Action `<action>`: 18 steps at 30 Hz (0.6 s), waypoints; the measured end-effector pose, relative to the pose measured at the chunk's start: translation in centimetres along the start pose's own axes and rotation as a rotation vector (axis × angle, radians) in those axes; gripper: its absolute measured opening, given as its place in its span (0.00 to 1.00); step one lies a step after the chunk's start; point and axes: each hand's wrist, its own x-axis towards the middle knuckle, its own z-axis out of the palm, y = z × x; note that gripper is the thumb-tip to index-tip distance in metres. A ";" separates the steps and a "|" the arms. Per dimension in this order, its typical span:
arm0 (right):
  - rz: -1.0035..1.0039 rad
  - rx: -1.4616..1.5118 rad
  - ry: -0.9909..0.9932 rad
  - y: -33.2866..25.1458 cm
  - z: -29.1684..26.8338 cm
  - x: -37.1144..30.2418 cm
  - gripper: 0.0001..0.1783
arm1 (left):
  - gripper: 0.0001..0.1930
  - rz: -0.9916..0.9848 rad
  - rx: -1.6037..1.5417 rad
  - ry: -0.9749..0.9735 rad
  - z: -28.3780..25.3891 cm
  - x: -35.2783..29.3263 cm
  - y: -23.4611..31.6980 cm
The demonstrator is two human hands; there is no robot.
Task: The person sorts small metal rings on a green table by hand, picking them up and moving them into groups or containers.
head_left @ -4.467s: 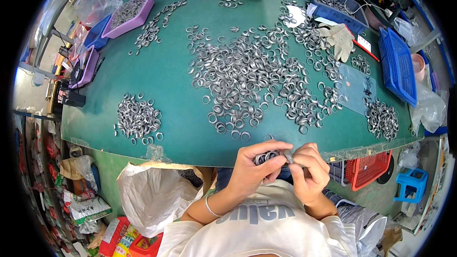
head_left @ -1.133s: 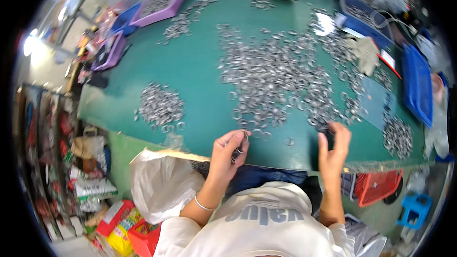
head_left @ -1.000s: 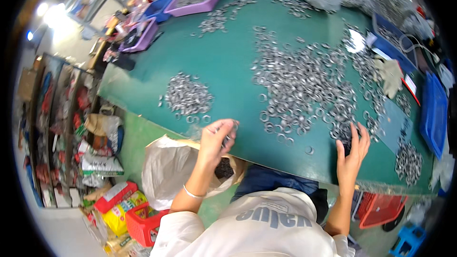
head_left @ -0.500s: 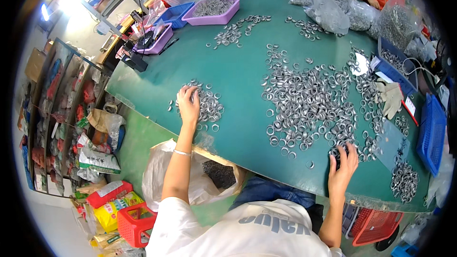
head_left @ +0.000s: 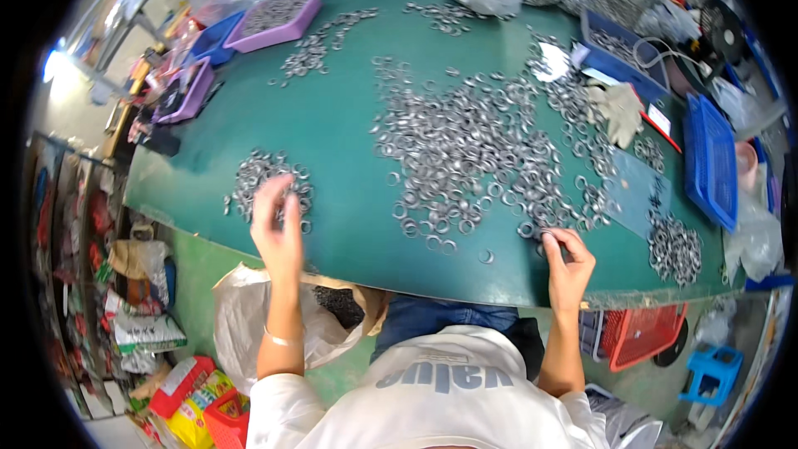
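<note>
Grey metal rings lie loose on the green table [head_left: 332,166]. The large heap of rings [head_left: 465,150] fills its middle, and a small pile of rings [head_left: 259,173] lies to the left. My left hand [head_left: 278,229], smeared a little by motion, is over the near right side of that small pile. Its fingers and thumb are apart, and nothing shows between them. At the near right edge of the large heap, my right hand [head_left: 572,270] has thumb and fingertips pinched on a metal ring [head_left: 544,234], partly hidden by the fingers.
A light glove [head_left: 619,112] and a blue bin [head_left: 623,54] lie right of the heap. Farther right stand blue baskets [head_left: 706,162]. Another ring pile [head_left: 675,249] sits near the right edge. A purple tray [head_left: 278,17] of rings stands far left; an open sack [head_left: 241,316] is below the table edge.
My view has swung right, so the table appears shifted left. My left hand has drawn back from the small pile's top toward its near side. My right hand's fingers have closed on a ring.
</note>
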 end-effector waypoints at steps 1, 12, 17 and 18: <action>0.040 0.107 -0.014 0.1 -0.1 -0.5 0.04 | 0.11 0.053 -0.081 -0.096 1.0 -1.6 1.9; 0.051 0.144 -0.533 -2.3 1.1 -4.9 0.05 | 0.14 -0.522 -0.746 -0.896 9.1 -12.2 9.2; -0.212 -0.378 -0.011 -2.4 -0.9 0.7 0.07 | 0.12 -0.973 -1.035 -0.864 9.5 -11.2 8.2; -0.330 -0.499 0.022 -1.8 -0.7 1.5 0.08 | 0.12 -1.031 -1.099 -0.824 9.6 -11.0 8.2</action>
